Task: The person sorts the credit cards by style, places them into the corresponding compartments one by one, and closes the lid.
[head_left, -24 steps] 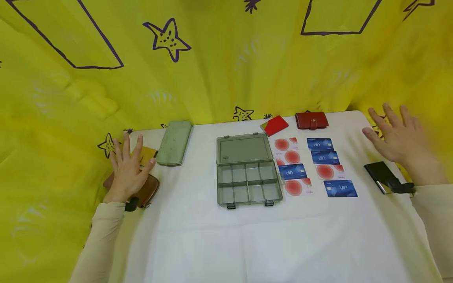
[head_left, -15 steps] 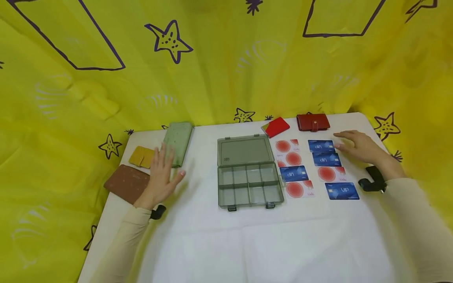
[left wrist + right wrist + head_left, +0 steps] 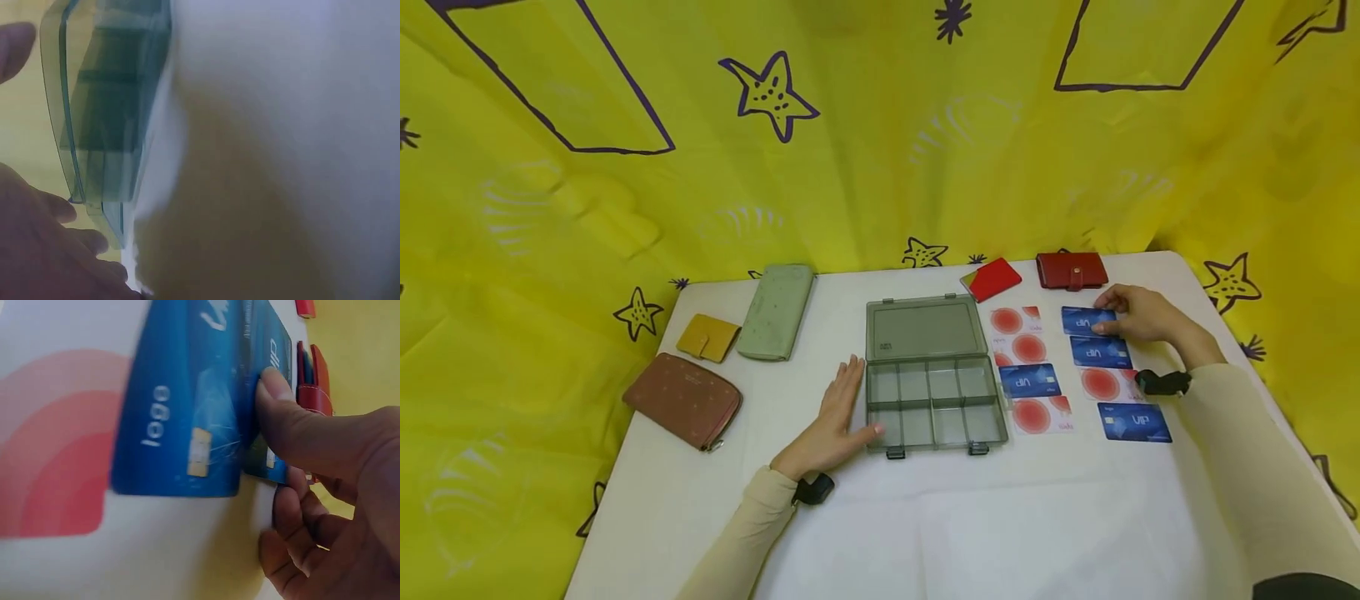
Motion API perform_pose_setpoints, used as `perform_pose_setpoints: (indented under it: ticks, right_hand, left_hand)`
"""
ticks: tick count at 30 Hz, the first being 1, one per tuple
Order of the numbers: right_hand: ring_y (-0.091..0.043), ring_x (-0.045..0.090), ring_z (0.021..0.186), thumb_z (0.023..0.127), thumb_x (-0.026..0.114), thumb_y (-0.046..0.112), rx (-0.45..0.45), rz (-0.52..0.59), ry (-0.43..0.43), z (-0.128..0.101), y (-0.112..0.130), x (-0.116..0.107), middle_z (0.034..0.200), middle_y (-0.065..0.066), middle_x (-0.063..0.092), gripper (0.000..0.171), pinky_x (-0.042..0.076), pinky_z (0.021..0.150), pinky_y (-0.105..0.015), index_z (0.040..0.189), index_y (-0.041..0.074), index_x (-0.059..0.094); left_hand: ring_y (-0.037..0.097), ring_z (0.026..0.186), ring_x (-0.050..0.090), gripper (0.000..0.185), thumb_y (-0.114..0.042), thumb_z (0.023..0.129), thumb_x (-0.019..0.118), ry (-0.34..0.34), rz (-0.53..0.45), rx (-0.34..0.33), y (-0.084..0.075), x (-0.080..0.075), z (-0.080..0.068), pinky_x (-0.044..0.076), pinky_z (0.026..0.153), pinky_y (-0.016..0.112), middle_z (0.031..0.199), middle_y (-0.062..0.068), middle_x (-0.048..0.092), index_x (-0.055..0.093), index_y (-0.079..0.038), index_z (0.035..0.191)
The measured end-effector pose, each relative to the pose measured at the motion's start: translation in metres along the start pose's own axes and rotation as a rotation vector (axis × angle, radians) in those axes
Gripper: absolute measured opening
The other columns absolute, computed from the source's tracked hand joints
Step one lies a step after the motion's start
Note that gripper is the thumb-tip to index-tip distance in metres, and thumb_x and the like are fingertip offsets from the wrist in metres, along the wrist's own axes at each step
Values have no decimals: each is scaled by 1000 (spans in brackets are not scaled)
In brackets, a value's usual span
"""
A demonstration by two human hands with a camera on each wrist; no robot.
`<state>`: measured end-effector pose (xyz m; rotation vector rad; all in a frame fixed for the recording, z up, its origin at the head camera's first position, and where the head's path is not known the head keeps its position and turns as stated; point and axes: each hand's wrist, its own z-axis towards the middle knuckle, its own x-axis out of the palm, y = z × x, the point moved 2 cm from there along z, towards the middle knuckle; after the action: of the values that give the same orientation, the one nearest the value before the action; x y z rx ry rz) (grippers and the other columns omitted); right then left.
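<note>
Your right hand (image 3: 1138,315) pinches the farthest blue card (image 3: 1084,321), seemingly lifting its edge. Your left hand (image 3: 838,417) lies flat, fingers straight, against the open organizer box (image 3: 934,392). Its compartments are empty; all eight cards lie outside, so sorting is barely begun.

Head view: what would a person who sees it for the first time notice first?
The open grey compartment box sits mid-table, with the left hand resting flat against its left side. To its right lie two columns of red and blue cards; the right hand touches the farthest blue card, just before a dark red wallet. Behind everything hangs a bright yellow cloth with purple stars.
</note>
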<state>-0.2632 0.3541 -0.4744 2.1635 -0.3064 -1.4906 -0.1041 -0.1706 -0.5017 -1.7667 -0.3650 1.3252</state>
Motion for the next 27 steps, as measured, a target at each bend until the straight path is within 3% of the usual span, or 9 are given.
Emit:
perform_pose_setpoints:
  ticks: [6, 11, 12, 15, 18, 21, 24, 27]
  right_hand:
    - [-52, 48, 115, 104, 71, 27, 33, 55, -11, -5, -5, 0, 129, -37, 51, 54, 42, 108, -74, 133, -9, 44]
    - [-60, 44, 126, 111, 57, 32, 39, 149, -115, -18, -7, 0, 139, -42, 48, 48, 33, 111, -80, 136, -6, 42]
    - [-59, 46, 125, 112, 55, 34, 40, 160, -149, -22, -7, 0, 140, -43, 49, 48, 39, 108, -76, 137, -5, 43]
    - [-46, 66, 114, 111, 56, 34, 22, 235, -251, -31, -2, 1, 132, -36, 60, 46, 58, 100, -48, 139, -1, 48]
    - [-20, 77, 79, 109, 61, 26, -34, 366, -327, -40, 14, 7, 107, -7, 75, 40, 59, 69, -18, 140, 1, 53]
    - [-12, 78, 67, 105, 66, 13, -101, 539, -354, -46, 42, 18, 89, 16, 72, 37, 62, 65, -17, 140, 2, 58]
    - [-9, 79, 76, 102, 71, 7, -141, 663, -287, -51, 74, 35, 94, 19, 73, 46, 63, 71, -17, 146, 7, 59]
    - [-3, 77, 92, 98, 75, 4, -159, 777, -154, -52, 104, 58, 105, 18, 75, 61, 63, 82, -17, 154, 7, 52]
  left_hand:
    - [26, 167, -13, 116, -40, 97, 77, 50, -31, -40, 0, 8, -2, -8, 135, 53, 180, 7, -5, -8, -14, 171]
    - [24, 167, -13, 122, -41, 93, 82, 66, -53, -53, 5, 11, -4, -9, 135, 52, 180, 5, -6, -8, -19, 172]
    - [25, 167, -12, 124, -41, 92, 83, 67, -55, -47, 5, 11, -4, -9, 135, 53, 180, 5, -6, -8, -19, 172]
    - [25, 167, -11, 128, -40, 88, 87, 66, -49, -37, 5, 11, -3, -8, 135, 52, 180, 5, -4, -7, -18, 172]
    - [25, 167, -10, 130, -38, 86, 90, 61, -48, -38, 5, 9, -3, -7, 136, 51, 180, 6, -4, -6, -18, 172]
    - [24, 167, -9, 131, -37, 85, 91, 55, -42, -44, 5, 7, -2, -7, 136, 50, 180, 7, -3, -5, -18, 172]
    - [24, 167, -8, 131, -37, 84, 91, 48, -34, -39, 5, 5, -1, -7, 136, 49, 180, 7, -2, -4, -18, 172]
    - [24, 167, -7, 132, -36, 83, 92, 39, -39, -35, 5, 5, 1, -7, 136, 48, 180, 7, 0, -3, -19, 173]
